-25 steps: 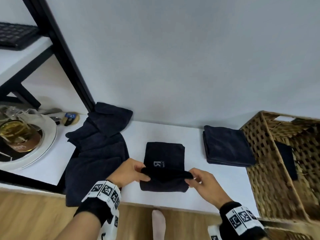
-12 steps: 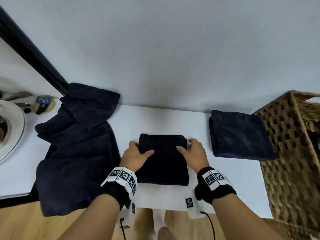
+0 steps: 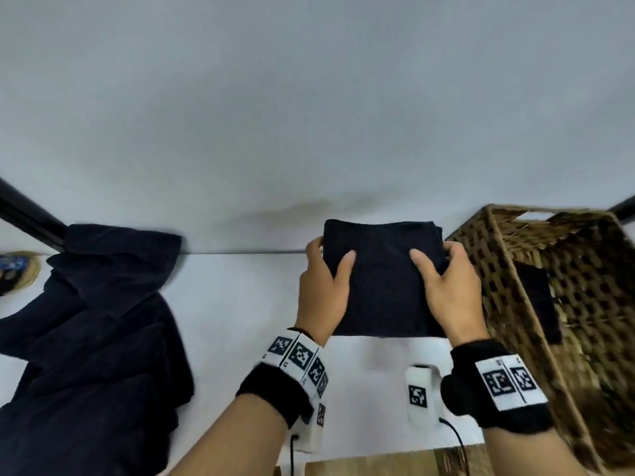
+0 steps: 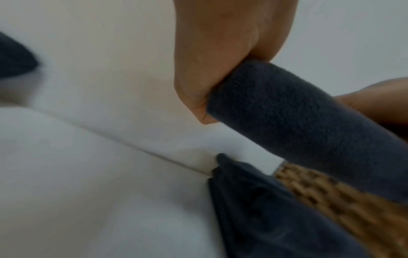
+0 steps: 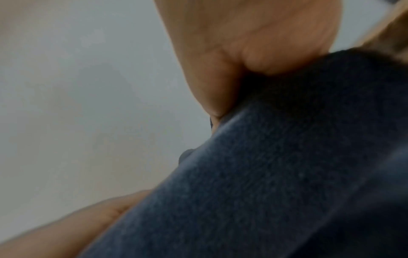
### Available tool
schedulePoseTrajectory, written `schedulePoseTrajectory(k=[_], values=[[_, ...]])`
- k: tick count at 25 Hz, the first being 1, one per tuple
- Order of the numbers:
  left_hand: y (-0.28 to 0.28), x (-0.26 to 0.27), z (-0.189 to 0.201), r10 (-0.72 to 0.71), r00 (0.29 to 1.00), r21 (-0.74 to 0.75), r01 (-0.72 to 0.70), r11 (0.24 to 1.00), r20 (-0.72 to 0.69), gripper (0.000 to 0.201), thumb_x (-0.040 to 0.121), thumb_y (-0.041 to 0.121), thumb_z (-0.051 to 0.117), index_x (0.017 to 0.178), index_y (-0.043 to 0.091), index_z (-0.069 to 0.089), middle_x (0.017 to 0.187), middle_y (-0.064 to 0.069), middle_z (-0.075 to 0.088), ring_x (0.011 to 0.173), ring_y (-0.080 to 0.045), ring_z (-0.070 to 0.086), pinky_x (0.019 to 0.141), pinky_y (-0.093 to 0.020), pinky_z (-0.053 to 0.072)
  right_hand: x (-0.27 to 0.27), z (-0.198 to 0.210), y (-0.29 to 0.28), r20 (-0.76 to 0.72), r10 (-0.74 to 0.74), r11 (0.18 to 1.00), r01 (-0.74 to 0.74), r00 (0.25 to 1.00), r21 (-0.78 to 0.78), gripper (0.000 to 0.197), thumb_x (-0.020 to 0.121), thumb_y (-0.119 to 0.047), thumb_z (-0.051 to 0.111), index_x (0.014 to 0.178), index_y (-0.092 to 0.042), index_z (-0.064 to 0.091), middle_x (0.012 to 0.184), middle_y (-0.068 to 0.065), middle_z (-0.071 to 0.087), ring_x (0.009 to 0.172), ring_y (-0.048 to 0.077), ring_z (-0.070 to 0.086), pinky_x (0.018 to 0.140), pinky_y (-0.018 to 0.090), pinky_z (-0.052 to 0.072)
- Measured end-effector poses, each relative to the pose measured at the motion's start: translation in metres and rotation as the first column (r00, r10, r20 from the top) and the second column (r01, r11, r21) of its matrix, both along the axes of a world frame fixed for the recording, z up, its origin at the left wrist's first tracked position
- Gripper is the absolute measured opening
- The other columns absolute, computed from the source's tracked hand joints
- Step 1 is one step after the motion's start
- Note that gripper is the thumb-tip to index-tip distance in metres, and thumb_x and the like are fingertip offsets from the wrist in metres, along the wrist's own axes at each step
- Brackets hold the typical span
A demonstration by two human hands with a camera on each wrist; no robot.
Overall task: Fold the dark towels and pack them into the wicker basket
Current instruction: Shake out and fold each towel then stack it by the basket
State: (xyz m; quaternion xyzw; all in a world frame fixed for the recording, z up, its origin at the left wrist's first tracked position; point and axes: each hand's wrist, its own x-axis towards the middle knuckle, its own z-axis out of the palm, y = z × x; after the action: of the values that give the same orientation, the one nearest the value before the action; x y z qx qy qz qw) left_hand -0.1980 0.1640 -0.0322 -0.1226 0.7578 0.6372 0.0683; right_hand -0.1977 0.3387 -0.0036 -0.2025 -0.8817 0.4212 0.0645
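- The left hand (image 3: 321,290) pinches the left edge of a folded towel (image 3: 385,280), thumb on top and the other fingers curled underneath; the left wrist view shows the thick rounded fold clamped between thumb and fingers.
- The right hand (image 3: 446,286) takes the opposite edge the same way, thumb laid across the top and fingers wrapped round the far corner; its wrist view shows the cloth squeezed against the palm.
- The towel is held flat between the two hands, lifted off the white table (image 3: 240,304), close to the wall and just beside the left wall of the wicker basket (image 3: 508,304). It is not yet over the opening.
- In the left wrist view another folded towel (image 4: 253,200) lies on the table below the held one, touching the basket's side, so at least one finished towel seems to be waiting to go in.
- Inside the basket a dark cloth (image 3: 536,297) shows against the weave, likely a towel already packed; how many are in there I cannot tell.
- Far to the left a rumpled pile of dark towels (image 3: 86,338) spreads over the table edge, unfolded.
- My reading: one towel is folded and on its way to the basket, one or more are packed, and the bulk of the folding, the whole left pile, is yet to be done.
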Motion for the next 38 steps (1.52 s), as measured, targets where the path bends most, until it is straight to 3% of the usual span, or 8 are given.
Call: schedulePoseTrajectory(k=[4,7,9,12,16,23,30,38], values=[[0.067,-0.032,-0.009,-0.361,0.932,-0.320,0.344,0.883,0.006,0.069,0.094,0.044,0.052,0.150,0.025,0.015,0.148,-0.008,0.034,0.128,-0.028,0.044,0.101,-0.042,0.043,-0.033,-0.013,0.073,0.058,-0.023,0.955,0.005,0.998,0.295,0.053,0.089,-0.035,0.064,0.133,-0.010,0.046,0.131,0.013,0.056,0.122,0.030,0.051,0.100,0.038,0.040],[0.081,-0.025,-0.042,-0.657,0.715,-0.749,0.567,0.344,0.240,0.069,0.098,0.054,0.031,0.154,0.023,0.006,0.162,-0.005,-0.003,0.145,-0.034,0.014,0.107,-0.055,0.029,-0.027,-0.061,0.075,0.212,0.309,0.787,-0.375,0.927,0.490,0.055,0.095,-0.042,0.048,0.143,-0.014,0.042,0.148,0.011,0.041,0.136,0.028,0.040,0.111,0.042,0.035],[0.081,-0.020,-0.058,-0.667,0.666,-0.758,0.610,0.230,0.334,0.067,0.099,0.055,0.022,0.154,0.023,0.001,0.162,-0.002,-0.010,0.147,-0.034,0.007,0.108,-0.056,0.025,-0.018,-0.092,0.070,0.382,0.395,0.673,-0.546,0.836,0.499,0.061,0.096,-0.053,0.027,0.147,-0.021,0.036,0.155,0.007,0.034,0.143,0.023,0.032,0.117,0.040,0.026],[0.074,-0.023,-0.058,-0.682,0.665,-0.705,0.639,0.307,0.305,0.065,0.100,0.053,0.024,0.154,0.022,0.005,0.163,-0.002,-0.005,0.147,-0.032,0.011,0.108,-0.054,0.028,-0.020,-0.095,0.065,0.374,0.347,0.711,-0.502,0.860,0.492,0.048,0.101,-0.038,0.036,0.146,-0.022,0.039,0.155,0.006,0.034,0.144,0.021,0.029,0.118,0.041,0.019],[0.018,-0.014,-0.037,-0.575,0.813,-0.626,0.495,0.602,0.090,0.048,0.101,0.040,0.036,0.145,0.021,0.036,0.148,-0.005,0.040,0.128,-0.029,0.044,0.102,-0.042,0.037,-0.017,-0.063,0.000,0.002,0.339,0.857,-0.310,0.941,0.411,0.032,0.093,-0.014,0.054,0.124,-0.015,0.061,0.132,0.005,0.058,0.120,0.024,0.054,0.104,0.043,0.039],[-0.178,0.070,-0.008,0.024,0.901,-0.859,0.405,0.314,0.434,0.045,0.092,0.042,0.054,0.127,0.017,0.043,0.124,-0.006,0.048,0.110,-0.027,0.054,0.083,-0.037,0.045,0.053,-0.091,-0.217,0.082,0.794,0.606,-0.774,0.603,-0.184,0.023,0.093,-0.012,0.053,0.110,-0.016,0.067,0.102,-0.001,0.071,0.088,0.017,0.065,0.085,0.031,0.051],[-0.253,0.141,-0.012,0.089,0.837,-0.759,0.438,0.482,0.540,0.036,0.087,0.021,0.061,0.119,0.011,0.047,0.122,-0.010,0.046,0.110,-0.034,0.055,0.084,-0.042,0.048,0.106,-0.099,-0.308,0.296,0.890,0.445,-0.809,0.348,-0.385,0.028,0.079,-0.019,0.068,0.103,-0.020,0.055,0.085,-0.002,0.061,0.082,0.018,0.061,0.076,0.028,0.049],[-0.291,0.148,0.109,0.184,0.983,-0.725,-0.143,0.674,-0.023,0.016,0.079,0.020,0.056,0.082,0.031,0.067,0.090,0.005,0.067,0.094,-0.020,0.060,0.080,-0.035,0.050,0.114,0.005,-0.281,0.137,0.870,0.492,-0.828,0.473,-0.267,0.013,0.088,-0.023,0.059,0.075,-0.020,0.058,0.067,-0.005,0.062,0.059,0.005,0.056,0.059,0.026,0.045]])
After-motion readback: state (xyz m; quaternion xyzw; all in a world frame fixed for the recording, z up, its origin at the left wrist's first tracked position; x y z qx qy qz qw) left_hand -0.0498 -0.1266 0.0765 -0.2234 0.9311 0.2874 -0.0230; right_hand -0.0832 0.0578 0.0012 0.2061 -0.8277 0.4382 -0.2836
